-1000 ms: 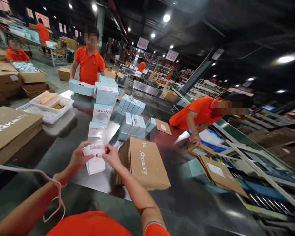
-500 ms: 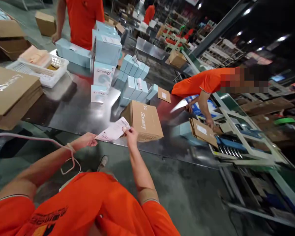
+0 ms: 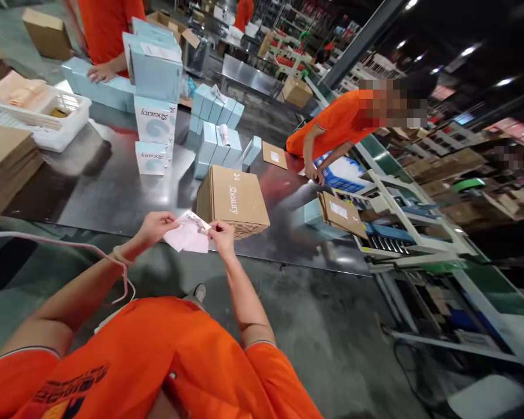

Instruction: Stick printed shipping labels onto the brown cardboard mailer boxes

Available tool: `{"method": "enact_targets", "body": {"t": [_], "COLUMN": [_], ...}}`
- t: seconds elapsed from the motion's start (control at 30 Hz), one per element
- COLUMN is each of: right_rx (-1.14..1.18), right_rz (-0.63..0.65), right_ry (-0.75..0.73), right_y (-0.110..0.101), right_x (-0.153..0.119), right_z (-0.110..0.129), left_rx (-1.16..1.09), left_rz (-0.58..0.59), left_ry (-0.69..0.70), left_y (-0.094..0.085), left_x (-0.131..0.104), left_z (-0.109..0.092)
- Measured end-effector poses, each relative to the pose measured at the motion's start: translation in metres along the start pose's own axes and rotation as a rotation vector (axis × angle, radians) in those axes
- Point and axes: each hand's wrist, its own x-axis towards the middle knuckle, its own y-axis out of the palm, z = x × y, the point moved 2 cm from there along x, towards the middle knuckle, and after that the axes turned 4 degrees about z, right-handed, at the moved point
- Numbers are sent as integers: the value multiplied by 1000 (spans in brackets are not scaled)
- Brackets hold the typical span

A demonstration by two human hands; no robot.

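Observation:
Between my two hands is a printed paper label (image 3: pixel 187 233), pale pinkish-white with dark print along its upper edge; its lower part hangs in two flaps. My left hand (image 3: pixel 157 226) is closed, pinching the label's left end. At the other end, my right hand (image 3: pixel 222 235) pinches the label near its upper right corner. The paper is held over the table's front edge. Just beyond my right hand stands a stack of flat brown cartons (image 3: pixel 240 198) with white lettering.
Light blue boxes (image 3: pixel 157 73) stand stacked on the metal table (image 3: pixel 109 186). A white basket (image 3: pixel 65 125) and more flat cartons (image 3: pixel 4 163) are at left. One co-worker (image 3: pixel 332 122) leans by a roller conveyor (image 3: pixel 386 238); another co-worker (image 3: pixel 109 35) stands across the table.
My left hand has come to grip the label's left end, and the paper has turned and folded downward. The view has shifted right. The co-worker at right has drawn their hands back from the labelled carton.

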Motion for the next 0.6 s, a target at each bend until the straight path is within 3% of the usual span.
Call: {"method": "enact_targets", "body": {"t": [0.07, 0.13, 0.23, 0.3, 0.4, 0.5, 0.6], "right_rx": [-160, -354, -492, -462, -439, -413, -311], "right_rz": [24, -51, -182, -191, -212, -248, -174], "right_ry": [-220, -468, -765, -915, -1019, -923, -787], "right_y": [-30, -59, -89, -100, -114, -134, -155], "right_x": [0, 1, 5, 10, 16, 24, 32], "right_z": [3, 5, 5, 2, -4, -15, -26], "left_rx": [-56, -147, -307, -400, -466, -403, -327], "left_rz": [158, 328, 502, 476, 279, 198, 174], "left_ry": [-103, -198, -229, -174, -81, -14, 58], "left_y": [3, 15, 55, 89, 132, 161, 179], "left_x": [-4, -5, 2, 13, 28, 37, 41], "left_z": [-6, -12, -16, -15, -14, -19, -27]}}
